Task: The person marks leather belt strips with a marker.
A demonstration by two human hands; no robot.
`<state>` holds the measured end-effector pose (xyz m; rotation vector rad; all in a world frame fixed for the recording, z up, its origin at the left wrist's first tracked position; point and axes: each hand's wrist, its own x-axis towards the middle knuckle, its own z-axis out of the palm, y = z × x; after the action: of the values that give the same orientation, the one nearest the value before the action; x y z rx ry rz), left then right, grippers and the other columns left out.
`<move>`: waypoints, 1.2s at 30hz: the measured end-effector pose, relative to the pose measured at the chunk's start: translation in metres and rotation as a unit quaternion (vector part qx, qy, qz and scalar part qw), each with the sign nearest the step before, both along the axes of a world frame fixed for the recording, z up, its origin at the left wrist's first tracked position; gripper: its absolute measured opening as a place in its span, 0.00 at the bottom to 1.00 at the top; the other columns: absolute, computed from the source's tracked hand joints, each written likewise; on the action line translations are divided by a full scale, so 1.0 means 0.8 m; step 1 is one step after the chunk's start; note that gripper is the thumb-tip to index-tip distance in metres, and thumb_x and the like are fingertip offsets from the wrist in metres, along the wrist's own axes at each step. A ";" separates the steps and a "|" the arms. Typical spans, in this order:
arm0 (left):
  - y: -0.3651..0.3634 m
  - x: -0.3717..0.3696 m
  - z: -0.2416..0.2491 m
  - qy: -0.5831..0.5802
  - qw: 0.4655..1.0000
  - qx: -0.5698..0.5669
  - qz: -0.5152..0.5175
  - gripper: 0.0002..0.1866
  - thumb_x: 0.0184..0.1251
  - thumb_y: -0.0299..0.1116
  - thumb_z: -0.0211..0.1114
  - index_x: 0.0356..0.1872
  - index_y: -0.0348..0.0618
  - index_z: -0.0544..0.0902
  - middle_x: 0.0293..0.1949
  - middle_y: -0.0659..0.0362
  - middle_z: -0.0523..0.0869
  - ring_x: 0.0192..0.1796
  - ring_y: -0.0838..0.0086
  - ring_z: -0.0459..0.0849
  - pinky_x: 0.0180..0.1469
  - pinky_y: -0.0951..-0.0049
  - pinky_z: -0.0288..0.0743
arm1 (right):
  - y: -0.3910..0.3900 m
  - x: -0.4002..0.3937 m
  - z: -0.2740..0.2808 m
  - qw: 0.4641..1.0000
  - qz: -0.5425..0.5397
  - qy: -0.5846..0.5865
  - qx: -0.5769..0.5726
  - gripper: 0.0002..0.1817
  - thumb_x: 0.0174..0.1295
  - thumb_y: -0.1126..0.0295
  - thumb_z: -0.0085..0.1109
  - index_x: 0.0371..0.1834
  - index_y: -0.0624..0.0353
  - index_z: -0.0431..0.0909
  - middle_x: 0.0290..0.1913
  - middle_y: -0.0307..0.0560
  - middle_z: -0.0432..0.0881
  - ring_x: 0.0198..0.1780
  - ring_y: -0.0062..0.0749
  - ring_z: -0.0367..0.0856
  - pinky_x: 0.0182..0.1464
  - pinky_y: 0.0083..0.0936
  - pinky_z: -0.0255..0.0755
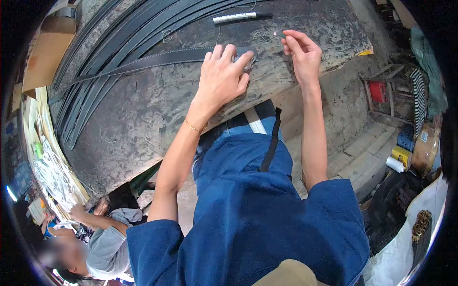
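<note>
A dark strap (167, 58) with pale stitching along its edges runs across the worktable to my left hand (222, 76). Bent fingers of that hand press over the strap near its right end, and a crumpled greyish scrap (251, 58) shows by the index finger. Over the table at the right, my right hand (304, 52) is closed, pinching what looks like a small dark green lighter (280, 34) with a bright tip. Loose thread (260, 36) lies just left of it. A white marker pen (234, 18) with a black cap rests beyond my left hand.
Many dark straps (112, 62) are heaped along the left of the worn worktable (129, 138). A cardboard box (50, 50) stands at far left. Another person (102, 240) works at lower left beside pale strips (55, 167). A stool frame (389, 90) and a white spool (395, 164) are at right.
</note>
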<state>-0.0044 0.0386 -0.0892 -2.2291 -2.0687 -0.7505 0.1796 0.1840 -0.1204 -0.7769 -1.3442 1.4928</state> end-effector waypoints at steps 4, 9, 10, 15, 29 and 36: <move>-0.011 -0.004 0.005 -0.062 0.997 0.031 -0.047 0.13 0.59 0.39 0.67 0.42 0.48 0.89 0.43 0.55 0.80 0.47 0.60 0.75 0.49 0.61 0.70 | -0.006 0.002 0.004 0.999 0.013 -0.045 0.019 0.08 0.69 0.76 0.63 0.48 0.65 0.87 0.37 0.42 0.88 0.33 0.16 0.80 0.36 0.15 0.73; -0.002 0.003 -0.010 -0.066 0.996 0.054 -0.019 0.11 0.63 0.43 0.67 0.38 0.48 0.87 0.39 0.59 0.81 0.46 0.62 0.77 0.44 0.60 0.67 | -0.009 0.000 0.013 0.994 0.020 -0.097 0.044 0.08 0.68 0.76 0.63 0.47 0.65 0.87 0.35 0.39 0.87 0.32 0.15 0.78 0.35 0.15 0.72; 0.000 0.006 -0.014 -0.045 0.998 0.052 0.001 0.12 0.64 0.42 0.66 0.41 0.48 0.86 0.39 0.59 0.81 0.46 0.62 0.77 0.44 0.60 0.67 | -0.009 -0.001 0.013 0.994 0.022 -0.096 0.044 0.08 0.68 0.76 0.63 0.47 0.65 0.87 0.35 0.39 0.87 0.32 0.15 0.78 0.35 0.15 0.72; 0.013 0.007 -0.004 0.013 0.999 0.023 0.019 0.20 0.62 0.42 0.65 0.55 0.51 0.84 0.39 0.56 0.82 0.45 0.61 0.81 0.44 0.59 0.73 | -0.007 -0.001 0.011 0.997 0.022 -0.074 0.031 0.08 0.68 0.76 0.63 0.48 0.65 0.87 0.35 0.39 0.87 0.31 0.15 0.77 0.35 0.15 0.72; 0.026 -0.009 0.008 -0.014 0.999 -0.036 -0.029 0.21 0.60 0.44 0.65 0.55 0.55 0.86 0.33 0.55 0.82 0.41 0.59 0.85 0.40 0.57 0.81 | -0.005 -0.001 0.008 0.999 0.016 -0.038 0.014 0.08 0.68 0.76 0.63 0.47 0.65 0.87 0.35 0.41 0.87 0.30 0.15 0.76 0.34 0.15 0.71; 0.022 -0.008 0.003 -0.019 0.999 -0.001 -0.026 0.17 0.58 0.43 0.68 0.48 0.53 0.88 0.36 0.57 0.83 0.42 0.60 0.84 0.41 0.59 0.82 | -0.005 -0.001 0.007 0.999 0.014 -0.043 0.017 0.08 0.68 0.76 0.63 0.47 0.65 0.87 0.35 0.41 0.87 0.30 0.15 0.76 0.34 0.15 0.71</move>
<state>-0.0104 0.0566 -0.0864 -2.2957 -2.0349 -0.8006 0.1790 0.1802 -0.1149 -0.8109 -1.4458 1.4701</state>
